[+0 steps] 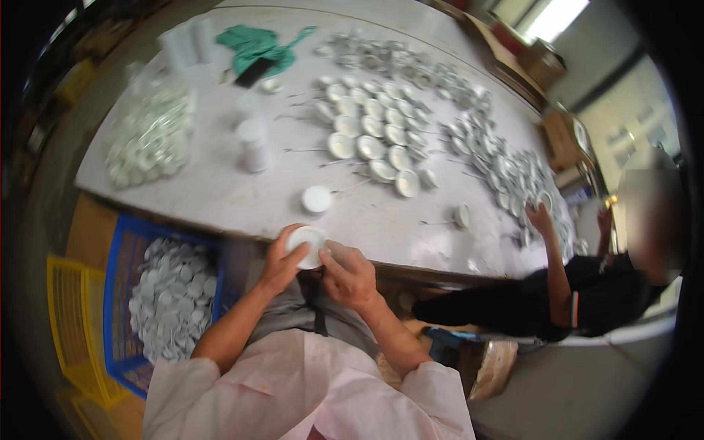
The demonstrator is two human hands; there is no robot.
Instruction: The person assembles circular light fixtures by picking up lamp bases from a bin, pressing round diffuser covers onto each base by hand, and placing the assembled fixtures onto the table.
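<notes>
Just off the table's near edge, I hold a round white disc-shaped light fitting (308, 239) between both hands. My left hand (277, 268) is closed round its left side, thumb laid across the face. On the right rim, my right hand (350, 277) pinches with thumb and curled fingers. Another round white piece (317, 199) lies on the table right beyond my hands. Farther back stand rows of round white lamps (372, 126) with thin wires trailing from them. What lies beneath the held fitting is hidden by my fingers.
White table (213, 194); stacked white discs (253, 143), a clear bag of white rings (150, 136), green cloth (257, 45) and dark phone (255, 72) on its left. Blue basket (114, 293) of white discs by my left. At right, a co-worker (594, 290) reaches into piled lamps (506, 172).
</notes>
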